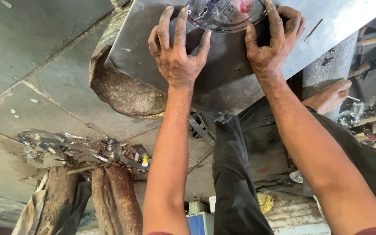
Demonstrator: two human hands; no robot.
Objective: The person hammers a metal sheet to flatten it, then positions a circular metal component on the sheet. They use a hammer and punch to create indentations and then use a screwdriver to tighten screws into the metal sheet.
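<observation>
Clearly the thing under both hands is a round transparent disc (223, 15), a template with a red mark and small cut-outs, lying flat on a grey metal sheet (236, 82) at the top of the view. The sheet rests on a worn block (122, 89) (it looks like wood or stone, I cannot tell which), and one corner of it points toward the person.

The left hand (177, 54) lies flat with the fingers spread, the tips touching the lower left edge of the disc; it presses and grasps nothing. The right hand (271, 43) is on the disc's right edge, the thumb along the rim and the fingers curled over it, so it seems to pinch or steady the disc.

I judge the disc as light, thin and rather slippery on the smooth metal, so it is better held by pressing from above near the rim. The sheet looks stiff and heavy, with sharp edges; one should take it by the sides, away from the corners.

Below, the person's dark trousers (236, 182) and a bare foot (329, 96) show. On the stone floor (31, 56) to the left is a heap of metal scraps (79, 150), and beside it rusty cylinders (114, 196).
</observation>
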